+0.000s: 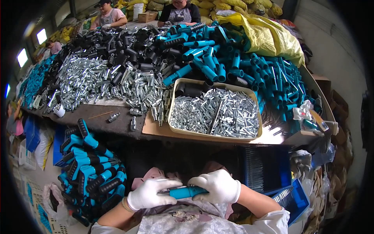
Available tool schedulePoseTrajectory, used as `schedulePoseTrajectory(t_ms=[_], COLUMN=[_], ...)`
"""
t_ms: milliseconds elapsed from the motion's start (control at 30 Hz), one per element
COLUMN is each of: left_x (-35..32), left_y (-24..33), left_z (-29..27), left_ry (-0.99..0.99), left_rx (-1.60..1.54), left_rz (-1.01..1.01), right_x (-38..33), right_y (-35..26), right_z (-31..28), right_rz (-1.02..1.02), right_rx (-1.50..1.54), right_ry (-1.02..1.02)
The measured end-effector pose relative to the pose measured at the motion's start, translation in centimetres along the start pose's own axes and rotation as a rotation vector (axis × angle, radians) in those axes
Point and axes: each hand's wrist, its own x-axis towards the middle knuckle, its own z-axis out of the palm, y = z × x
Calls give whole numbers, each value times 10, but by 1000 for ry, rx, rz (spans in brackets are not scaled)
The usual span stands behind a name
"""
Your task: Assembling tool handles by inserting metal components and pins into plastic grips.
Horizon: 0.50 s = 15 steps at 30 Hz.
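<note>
In front of my apron I hold a teal plastic tube-shaped handle part (186, 192) level between my two white-gloved hands. My left hand (151, 194) is closed round its left end, where a short dark piece shows by the fingers. Around the right end my right hand (216, 187) is closed, and its fingers hide that end. Beyond my hands, at the bench's near edge, stands a cream tray (177, 130) of small metal pins and screws, split by a divider. Black and teal handle assemblies (91, 163) lie heaped to the left, below the bench.
The bench (117, 126) bears piles of metal sleeves (83, 80), black tubes (146, 58) and teal tubes (210, 62). A yellow sack (269, 37) covers the far right. Blue bins (294, 206) holding metal rods stand by my right arm. Several people (111, 17) sit beyond the bench.
</note>
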Motion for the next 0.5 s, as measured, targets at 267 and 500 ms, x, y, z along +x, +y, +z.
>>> schedulePoseTrajectory(t_ms=[267, 500], left_x=[-3, -8], left_y=[-37, -42], left_z=[7, 4], left_ry=[-229, 23], left_rx=[-550, -932], left_rz=[-303, -231], right_x=[15, 112], right_y=[0, -2], right_z=[4, -71], right_rz=[-295, -418], right_rx=[-290, -160], right_ry=[18, -217])
